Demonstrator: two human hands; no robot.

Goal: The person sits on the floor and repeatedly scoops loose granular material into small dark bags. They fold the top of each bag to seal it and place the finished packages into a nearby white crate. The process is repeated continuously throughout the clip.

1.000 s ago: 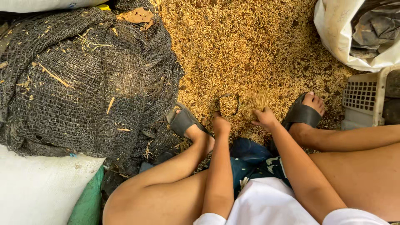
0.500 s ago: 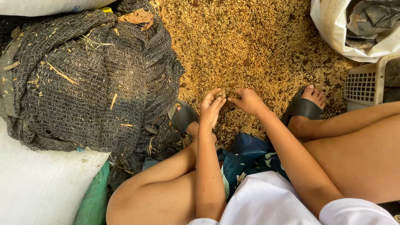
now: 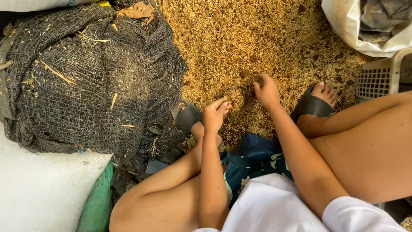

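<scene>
Husked golden grain [image 3: 240,38] lies spread over the ground in front of me as I squat. My left hand [image 3: 216,112] hovers just above it with its fingers bunched together; whether any grains are pinched in them is hidden. My right hand [image 3: 266,90] reaches a little farther, knuckles up, with its fingertips curled down into the grain. A thin dark loop [image 3: 236,92] lies in the grain between the two hands. My feet in dark sandals [image 3: 311,105] flank the spot.
A big bundle of dark netting [image 3: 86,77] flecked with straw fills the left. A white sack [image 3: 38,189] and green cloth [image 3: 96,202] lie below it. At the top right sits a white bag [image 3: 360,30], with a pale plastic basket [image 3: 377,77] beneath it.
Both hands came together over the grain half a second ago. They have now parted, the right reaching farther forward and the left drawn slightly back.
</scene>
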